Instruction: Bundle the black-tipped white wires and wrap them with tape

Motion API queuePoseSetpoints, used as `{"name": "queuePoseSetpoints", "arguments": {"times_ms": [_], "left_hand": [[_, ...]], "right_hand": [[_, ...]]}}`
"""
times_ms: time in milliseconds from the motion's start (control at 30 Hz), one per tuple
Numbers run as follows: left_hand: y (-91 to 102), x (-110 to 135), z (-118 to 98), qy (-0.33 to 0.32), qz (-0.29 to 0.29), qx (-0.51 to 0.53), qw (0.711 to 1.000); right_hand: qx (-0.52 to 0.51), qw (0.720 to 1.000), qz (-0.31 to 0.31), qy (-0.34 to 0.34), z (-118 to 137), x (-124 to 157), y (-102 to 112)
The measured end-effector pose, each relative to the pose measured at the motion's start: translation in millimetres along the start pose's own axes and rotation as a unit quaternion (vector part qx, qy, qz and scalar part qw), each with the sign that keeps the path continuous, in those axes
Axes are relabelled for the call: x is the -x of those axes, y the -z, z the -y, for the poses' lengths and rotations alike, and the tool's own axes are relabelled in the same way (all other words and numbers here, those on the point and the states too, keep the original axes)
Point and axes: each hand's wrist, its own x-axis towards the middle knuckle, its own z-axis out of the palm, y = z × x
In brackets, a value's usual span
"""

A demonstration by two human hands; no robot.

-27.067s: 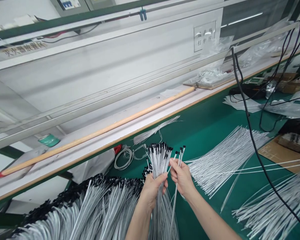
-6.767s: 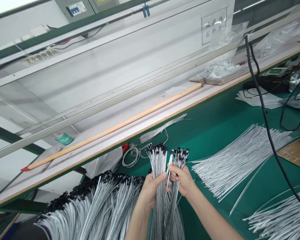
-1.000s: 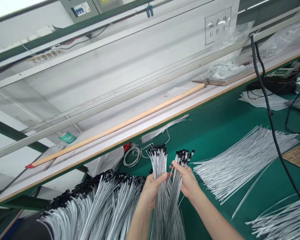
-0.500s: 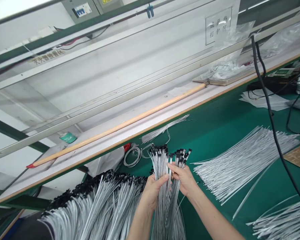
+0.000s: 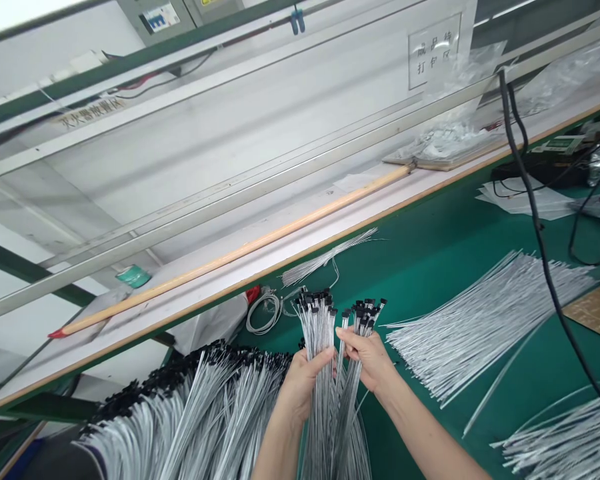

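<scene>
My left hand point(image 5: 304, 383) is closed round a bundle of thin grey cables point(image 5: 316, 333) with black connectors at their upper ends. Close beside it on the right, my right hand point(image 5: 367, 353) grips a second, smaller bundle of the same cables point(image 5: 361, 317), its thumb and fingers round them just below the black ends. A narrow gap parts the two bundles at the top; lower down the strands run together and leave the bottom of the view. To the left of my hands stands a large mass of similar cables point(image 5: 240, 400), black ends uppermost.
On the green table point(image 5: 420, 247) lies a wide spread of grey cables point(image 5: 480, 327), with more cables point(image 5: 570, 440) nearer. A black cord point(image 5: 540, 227) hangs at the right. Behind runs a shelf holding a wooden pole point(image 5: 250, 248). A coiled cable point(image 5: 264, 312) lies below it.
The gap between the two bundles has widened a little near their black ends. A strand by my right thumb now stands with the right bundle, away from the left one.
</scene>
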Motion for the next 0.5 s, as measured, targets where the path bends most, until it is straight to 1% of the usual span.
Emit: {"name": "queuePoseSetpoints", "arguments": {"times_ms": [100, 167, 233, 300, 333, 400, 500], "left_hand": [[0.4, 0.3, -0.5, 0.007, -0.001, 0.003, 1.0], [0.4, 0.0, -1.1, 0.007, 0.003, 0.005, 1.0], [-0.3, -0.3, -1.6, 0.006, -0.002, 0.006, 1.0], [-1.8, -0.4, -1.8, 0.008, -0.008, 0.007, 1.0], [-2.8, -0.2, -1.8, 0.01, -0.009, 0.008, 1.0], [-4.7, 0.5, -1.9, 0.013, -0.01, 0.013, 1.0], [-6.2, 1.6, -2.9, 0.016, 0.001, 0.015, 1.0]], "right_hand": [[-0.041, 0.996, -0.01, -0.076, 1.1, 0.9, 2.2], [-0.063, 0.993, -0.01, -0.103, 2.2, 1.6, 3.8], [-0.068, 0.994, 0.013, -0.089, 3.0, 2.3, 3.7], [-0.052, 0.996, 0.042, -0.056, 3.3, 3.1, 1.2], [-0.04, 0.997, 0.047, -0.042, 3.1, 3.3, -0.6], [-0.018, 0.998, 0.036, -0.039, 2.2, 3.6, -4.3], [-0.014, 0.998, 0.022, -0.063, 0.2, 2.8, -6.9]]}}
